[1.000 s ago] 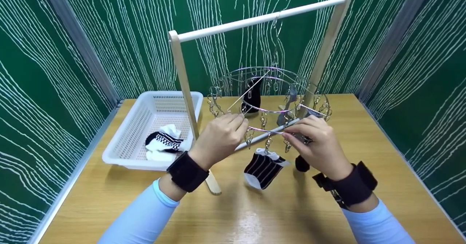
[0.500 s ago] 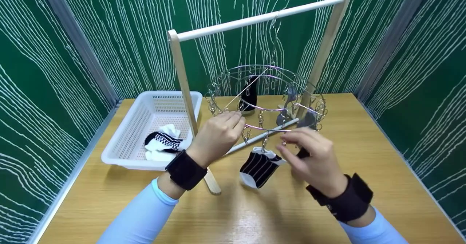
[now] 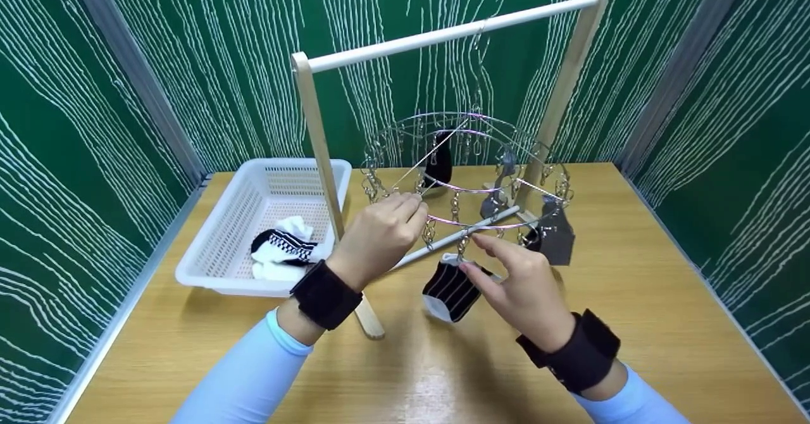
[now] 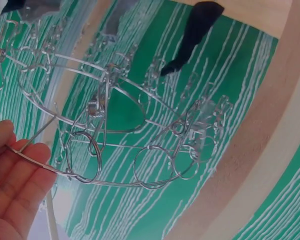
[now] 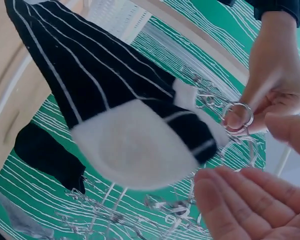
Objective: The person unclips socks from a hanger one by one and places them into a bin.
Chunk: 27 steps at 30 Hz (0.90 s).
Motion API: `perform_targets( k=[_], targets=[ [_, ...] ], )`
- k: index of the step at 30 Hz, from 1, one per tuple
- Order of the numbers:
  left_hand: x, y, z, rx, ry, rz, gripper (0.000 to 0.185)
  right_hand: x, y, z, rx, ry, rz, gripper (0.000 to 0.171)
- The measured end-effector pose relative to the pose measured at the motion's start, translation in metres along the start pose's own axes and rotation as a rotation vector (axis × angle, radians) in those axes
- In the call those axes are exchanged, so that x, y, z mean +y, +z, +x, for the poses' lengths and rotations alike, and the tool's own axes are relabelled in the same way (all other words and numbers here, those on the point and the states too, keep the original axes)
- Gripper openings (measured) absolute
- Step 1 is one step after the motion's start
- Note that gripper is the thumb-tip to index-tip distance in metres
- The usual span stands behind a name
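**Striped sock on the clip hanger**

Striped sock [image 3: 450, 290] hangs from a front clip of the round wire sock hanger [image 3: 465, 171] under the wooden rack [image 3: 443, 35]. The left hand [image 3: 378, 237] pinches the hanger's rim, steadying it. The right hand [image 3: 519, 285] is unclenched, fingers [image 5: 240, 205] loose just beside the sock, grasping nothing. Best keep the ring level and squeeze the clip squarely rather than tugging the fabric.

My head cam looks down at the round clip hanger [image 3: 465, 177]; both wrist cams sit close beneath it, facing up.
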<state>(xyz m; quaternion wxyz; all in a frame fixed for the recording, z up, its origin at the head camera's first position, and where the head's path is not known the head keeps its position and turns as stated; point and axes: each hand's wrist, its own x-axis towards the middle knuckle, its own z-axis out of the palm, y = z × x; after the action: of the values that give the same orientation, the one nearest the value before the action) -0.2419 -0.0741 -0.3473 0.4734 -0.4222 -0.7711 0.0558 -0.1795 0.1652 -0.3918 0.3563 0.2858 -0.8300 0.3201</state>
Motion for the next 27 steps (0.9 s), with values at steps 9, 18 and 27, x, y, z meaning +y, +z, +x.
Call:
perform_targets(
  k=[9,18,27],
  targets=[
    [0.002,0.001,-0.001,-0.004,-0.007,-0.029,0.008,0.001,0.012,0.004,-0.065,0.161,-0.036,0.027],
    [0.003,0.004,-0.004,0.045,-0.024,-0.084,0.011,0.008,0.024,0.007,-0.002,0.142,0.014,0.01],
    [0.003,0.006,-0.015,0.12,-0.067,-0.073,0.023,0.006,0.021,0.009,-0.031,0.16,0.056,0.006]
  ],
)
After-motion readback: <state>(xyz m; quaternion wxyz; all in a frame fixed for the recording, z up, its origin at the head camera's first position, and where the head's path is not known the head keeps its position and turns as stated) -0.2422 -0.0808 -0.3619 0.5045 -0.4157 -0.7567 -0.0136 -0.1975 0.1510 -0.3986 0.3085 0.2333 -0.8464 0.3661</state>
